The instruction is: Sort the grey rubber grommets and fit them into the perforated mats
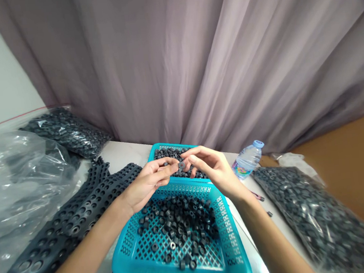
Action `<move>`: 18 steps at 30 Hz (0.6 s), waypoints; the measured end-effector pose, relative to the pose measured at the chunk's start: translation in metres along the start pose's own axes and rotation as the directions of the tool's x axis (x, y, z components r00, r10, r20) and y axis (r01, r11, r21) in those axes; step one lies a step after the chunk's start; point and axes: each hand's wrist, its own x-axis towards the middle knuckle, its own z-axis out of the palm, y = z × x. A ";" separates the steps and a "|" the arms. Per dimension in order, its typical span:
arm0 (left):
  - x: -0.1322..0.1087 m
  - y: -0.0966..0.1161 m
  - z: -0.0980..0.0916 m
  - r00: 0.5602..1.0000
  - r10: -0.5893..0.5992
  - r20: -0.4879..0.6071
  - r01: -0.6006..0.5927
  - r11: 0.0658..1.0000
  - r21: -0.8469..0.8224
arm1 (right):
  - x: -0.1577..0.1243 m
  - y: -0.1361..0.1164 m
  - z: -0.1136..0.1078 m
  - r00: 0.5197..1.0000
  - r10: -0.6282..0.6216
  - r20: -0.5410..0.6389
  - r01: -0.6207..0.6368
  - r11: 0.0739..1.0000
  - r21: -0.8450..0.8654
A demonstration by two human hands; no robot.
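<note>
Both my hands meet above the gap between two turquoise baskets. My left hand (150, 181) has its fingers curled and pinched on a small dark ring-shaped part. My right hand (211, 168) pinches a small black ring (181, 165) between thumb and fingertips, close to the left fingertips. The near basket (231, 252) holds several loose black rings (177, 222). The far basket (157, 148) is also filled with black rings and is partly hidden by my hands.
Black perforated trays (79, 206) lie stacked at left. Clear plastic bags of black parts sit at far left (68, 132) and right (315, 214). A crumpled clear bag (9, 179) lies at left. A water bottle (247, 159) lies behind my right hand. A grey curtain hangs behind.
</note>
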 end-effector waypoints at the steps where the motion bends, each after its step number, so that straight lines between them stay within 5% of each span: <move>1: 0.000 0.001 0.001 1.000 -0.003 -0.005 0.003 1.000 0.002 | 0.000 0.000 0.000 1.000 0.004 -0.011 -0.005 1.000 -0.004; 12: 0.001 -0.001 -0.001 0.996 -0.012 -0.085 0.023 0.991 0.128 | 0.001 0.001 0.004 0.983 0.174 0.053 -0.179 0.978 0.106; 18: 0.000 -0.002 0.000 0.993 -0.008 -0.114 0.031 0.979 0.204 | 0.001 0.004 0.005 0.987 0.156 0.046 -0.161 0.976 0.144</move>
